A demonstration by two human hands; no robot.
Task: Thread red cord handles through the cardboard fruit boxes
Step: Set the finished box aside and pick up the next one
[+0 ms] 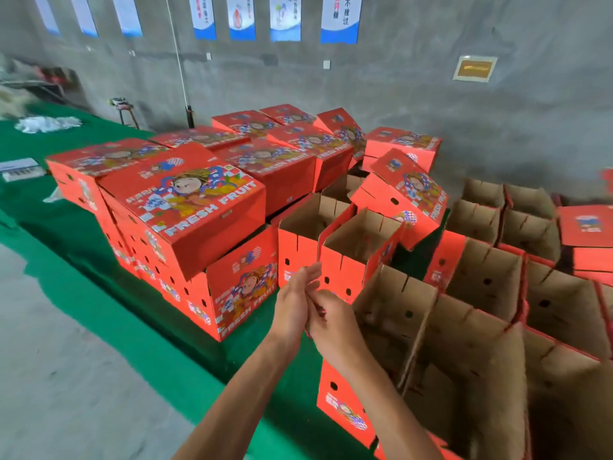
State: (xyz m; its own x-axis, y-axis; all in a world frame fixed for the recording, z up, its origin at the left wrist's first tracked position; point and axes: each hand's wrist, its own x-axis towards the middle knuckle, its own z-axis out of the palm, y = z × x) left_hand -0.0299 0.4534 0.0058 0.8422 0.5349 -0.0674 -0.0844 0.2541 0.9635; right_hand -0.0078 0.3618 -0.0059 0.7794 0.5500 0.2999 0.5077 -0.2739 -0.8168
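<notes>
Red cord point(315, 313) is showing faintly between left hand point(293, 305) and right hand point(333, 322), centre frame; grips are unclear | step: preparing cord | next: finding hole in open box point(391, 313), lower right.

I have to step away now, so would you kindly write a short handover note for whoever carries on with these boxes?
Hands: the left hand and right hand are together in front of the boxes, working a thin bit of red cord between them. The left fingers are mostly straight; the right hand's grip on the cord is too blurred to judge.
Things: open boxes stand in rows on the right; closed boxes are stacked on the green mat.
Done: no cord shows in the holes of the nearest open box.
Left: thread the cord through the open boxes' holes.
</notes>
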